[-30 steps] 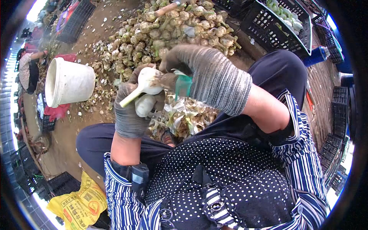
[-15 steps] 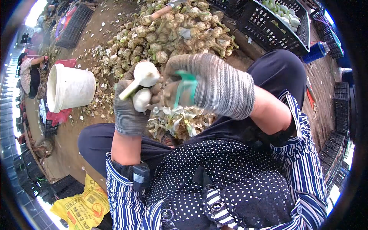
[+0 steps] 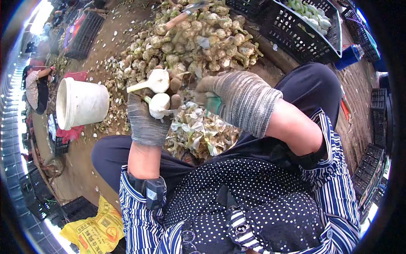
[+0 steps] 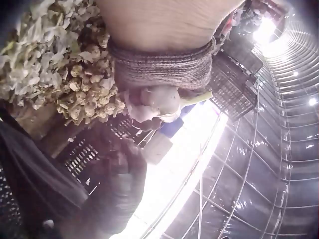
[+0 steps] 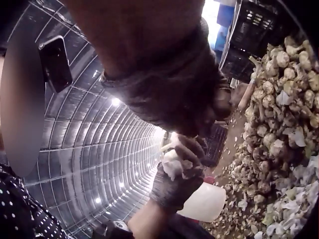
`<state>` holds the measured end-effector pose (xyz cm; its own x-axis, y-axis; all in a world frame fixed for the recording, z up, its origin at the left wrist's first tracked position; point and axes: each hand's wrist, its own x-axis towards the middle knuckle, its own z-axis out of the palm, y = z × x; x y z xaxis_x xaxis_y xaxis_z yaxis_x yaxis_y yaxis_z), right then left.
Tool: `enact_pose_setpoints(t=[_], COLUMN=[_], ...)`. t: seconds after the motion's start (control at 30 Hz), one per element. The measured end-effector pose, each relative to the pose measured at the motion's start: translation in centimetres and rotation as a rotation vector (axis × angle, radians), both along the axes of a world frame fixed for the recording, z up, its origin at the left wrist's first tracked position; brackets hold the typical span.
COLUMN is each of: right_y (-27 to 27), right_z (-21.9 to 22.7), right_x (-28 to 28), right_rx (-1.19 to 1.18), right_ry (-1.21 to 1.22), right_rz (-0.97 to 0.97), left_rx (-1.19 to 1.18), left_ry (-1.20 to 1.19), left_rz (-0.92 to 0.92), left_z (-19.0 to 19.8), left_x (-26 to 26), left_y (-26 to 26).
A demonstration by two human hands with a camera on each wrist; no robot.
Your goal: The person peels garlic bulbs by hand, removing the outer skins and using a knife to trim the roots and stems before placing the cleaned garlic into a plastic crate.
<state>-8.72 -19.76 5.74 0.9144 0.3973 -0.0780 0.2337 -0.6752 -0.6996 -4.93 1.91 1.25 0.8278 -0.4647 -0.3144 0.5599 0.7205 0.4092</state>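
Note:
My left hand (image 3: 146, 120), in a grey knitted glove, holds two white garlic bulbs in the head view. The upper garlic bulb (image 3: 159, 81) has a pale cut stem pointing left. Below it, the lower garlic bulb (image 3: 159, 106) has a short green stem and a loose strip of skin at its right. Just right of the bulbs, my gloved right hand (image 3: 239, 99) has its fingers curled round a green plastic piece (image 3: 213, 104), mostly hidden in the grip. In the right wrist view the bulbs (image 5: 174, 164) appear beyond that hand.
A heap of unpeeled garlic (image 3: 198, 38) lies ahead, with a wooden-handled tool (image 3: 177, 20) on top. Peeled skins (image 3: 203, 131) pile up between the legs. A white bucket (image 3: 86, 103) stands left; a black crate (image 3: 302, 36) with garlic stands right. Another person (image 3: 36, 89) sits far left.
The right hand has drawn away from the bulbs to the right, and the green piece shows less. The upper bulb's stem has swung from down-left to left; the lower bulb's stem now shows.

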Motion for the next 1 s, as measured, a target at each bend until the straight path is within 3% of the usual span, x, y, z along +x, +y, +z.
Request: enact_pose_setpoints(t=[0.1, 0.17, 0.23, 0.37, 0.4, 0.57, 0.63, 0.7, 0.8, 0.9, 0.93, 1.0], right_y=[0.7, 0.9, 1.3, 1.5, 1.6, 1.9, 1.6, 0.9, 2.3, 0.9, 1.7, 1.2], right_z=[0.8, 1.1, 1.4, 0.1, -0.5, -1.2, -0.1, 2.2, -2.4, 0.1, -1.2, 0.5], right_x=[0.2, 0.0, 0.1, 0.2, 0.1, -0.5, -0.5, -0.4, -1.0, -1.4, -1.4, -1.0], right_rx=[-0.123, -0.064, -0.210, -0.221, -0.182, -0.188, -0.358, -0.353, -0.402, -0.399, -0.338, -0.331], right_ry=[0.034, -0.050, 0.007, -0.173, -0.264, -0.375, -0.170, 0.033, 0.027, 0.118, 0.093, 0.063], right_rz=[-0.100, -0.081, 0.026, -0.027, -0.032, -0.089, 0.051, 0.131, 0.215, 0.427, 0.328, 0.240], left_rx=[0.129, 0.132, 0.107, -0.014, 0.241, 0.382, 0.492, 0.411, 0.345, 0.290, 0.331, 0.399], left_ry=[0.035, -0.022, -0.007, -0.027, 0.080, -0.017, -0.072, -0.048, 0.064, 0.013, 0.053, 0.134], left_rz=[0.089, 0.084, 0.031, 0.011, 0.161, 0.216, 0.149, 0.093, 0.152, 0.119, 0.113, 0.130], left_z=[0.7, 0.4, -0.9, -1.0, -0.7, -0.2, -0.3, -1.2, -2.7, -4.7, -5.1, -7.6], left_x=[-0.2, -0.2, 0.3, 0.7, 0.7, -0.3, -1.0, -0.9, -0.1, 0.5, 0.6, 1.4], left_y=[-1.7, -2.5, -3.1, -4.6, -4.9, -6.1, -6.6, -6.2, -4.9, -3.4, -3.1, -2.1])
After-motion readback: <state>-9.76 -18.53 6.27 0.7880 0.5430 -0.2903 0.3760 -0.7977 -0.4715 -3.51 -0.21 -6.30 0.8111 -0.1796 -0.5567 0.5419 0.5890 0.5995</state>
